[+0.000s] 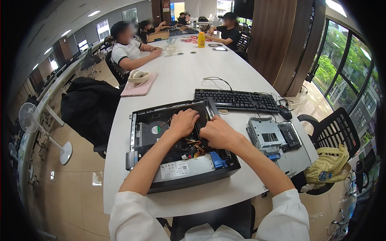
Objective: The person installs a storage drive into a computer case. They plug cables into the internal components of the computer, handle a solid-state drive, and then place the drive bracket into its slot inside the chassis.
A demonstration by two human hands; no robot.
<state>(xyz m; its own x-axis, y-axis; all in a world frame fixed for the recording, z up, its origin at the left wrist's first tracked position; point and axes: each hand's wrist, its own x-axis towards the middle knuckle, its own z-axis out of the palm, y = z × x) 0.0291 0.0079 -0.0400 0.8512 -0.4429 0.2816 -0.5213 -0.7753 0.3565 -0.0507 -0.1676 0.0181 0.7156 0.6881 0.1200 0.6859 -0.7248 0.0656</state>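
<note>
An opened desktop computer case [193, 182] lies flat on the table in front of me, its inside exposed. My left hand [185, 123] reaches into the middle of it, fingers bent down and closed, the tips hidden. Beside it, my right hand [219, 133] is closed at the inner right part of the case; what its fingers grip is hidden. Below the hands run coloured cables [196, 147] and a silver power supply [187, 166] with a white label. A blue plastic latch [218, 160] sits at the near right of the case.
Behind the case are a black keyboard [237, 99] and a mouse [285, 113]. To the right, a metal drive bracket [265, 134] and a black drive [289, 136] rest on a metal panel [295, 156]. Headphones [138, 76] lie on a pink laptop [140, 89]. Several people sit farther along.
</note>
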